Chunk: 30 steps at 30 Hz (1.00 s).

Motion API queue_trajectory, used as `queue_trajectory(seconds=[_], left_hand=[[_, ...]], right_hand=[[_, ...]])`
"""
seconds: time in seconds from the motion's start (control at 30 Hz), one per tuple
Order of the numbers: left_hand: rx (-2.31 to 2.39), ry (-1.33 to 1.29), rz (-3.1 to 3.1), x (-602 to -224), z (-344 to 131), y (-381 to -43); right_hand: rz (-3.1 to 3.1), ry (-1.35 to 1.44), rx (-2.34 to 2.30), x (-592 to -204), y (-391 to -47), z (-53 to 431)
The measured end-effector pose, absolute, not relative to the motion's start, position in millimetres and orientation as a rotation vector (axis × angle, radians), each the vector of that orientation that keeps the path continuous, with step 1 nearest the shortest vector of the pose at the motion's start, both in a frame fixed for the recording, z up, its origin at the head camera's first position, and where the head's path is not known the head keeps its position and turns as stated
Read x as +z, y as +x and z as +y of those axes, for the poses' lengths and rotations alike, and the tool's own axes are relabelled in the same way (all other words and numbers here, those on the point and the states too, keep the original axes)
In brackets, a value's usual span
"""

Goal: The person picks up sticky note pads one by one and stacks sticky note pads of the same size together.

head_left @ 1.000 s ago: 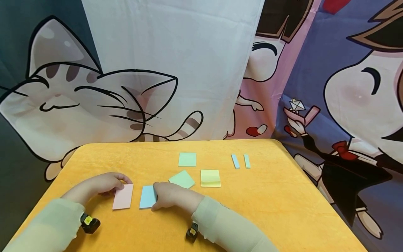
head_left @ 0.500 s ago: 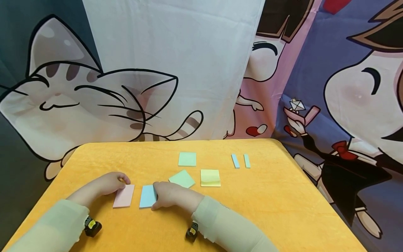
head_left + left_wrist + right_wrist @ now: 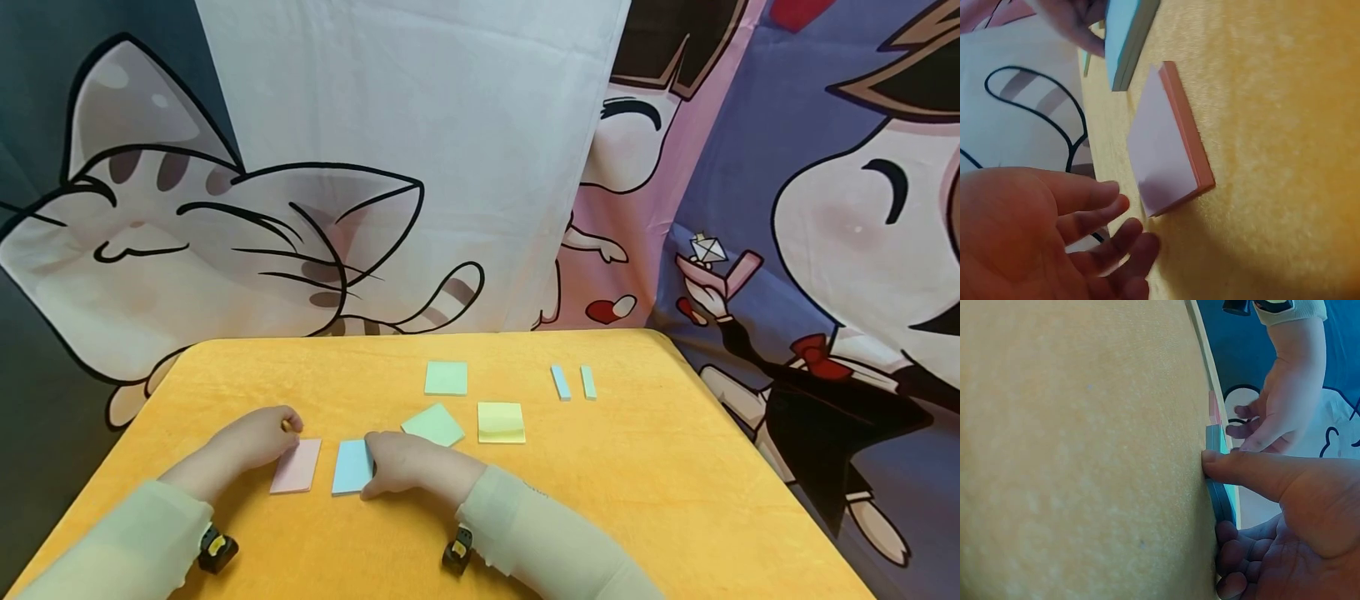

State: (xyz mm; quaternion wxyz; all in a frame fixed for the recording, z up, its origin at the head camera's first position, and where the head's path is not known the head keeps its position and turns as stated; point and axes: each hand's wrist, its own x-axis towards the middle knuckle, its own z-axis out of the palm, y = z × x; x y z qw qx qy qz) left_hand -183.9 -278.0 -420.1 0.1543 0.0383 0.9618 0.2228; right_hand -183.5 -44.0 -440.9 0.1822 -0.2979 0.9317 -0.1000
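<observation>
Blue pad (image 3: 350, 468) pinched by right hand (image 3: 400, 463)
Left of that grip, pink pad (image 3: 297, 467) is flanked by slack left hand (image 3: 261, 434).

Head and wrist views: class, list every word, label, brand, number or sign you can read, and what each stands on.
None can be read.
Right sleeve: a small dark mark, too small to read.
Wrist cameras: any marking too small to read.
Pink pad, blue pad, yellow pad: no writing visible.

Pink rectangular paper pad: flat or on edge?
Flat. The pink rectangular paper pad lies broad face up on the yellow fabric-covered tabletop, its thin sides showing in the left wrist view.
</observation>
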Motion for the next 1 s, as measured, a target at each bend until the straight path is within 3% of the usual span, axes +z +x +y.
queue_trajectory(seconds=[0.43, 1.0], left_hand=[[0.312, 0.62, 3.002, -421.6, -268.9, -161.8], [0.216, 0.683, 2.964, -426.0, -273.2, -142.4]], right_hand=[[2.625, -0.843, -0.301, -442.2, -184.6, -44.1], [2.619, -0.837, -0.304, -439.9, -183.7, -42.9]])
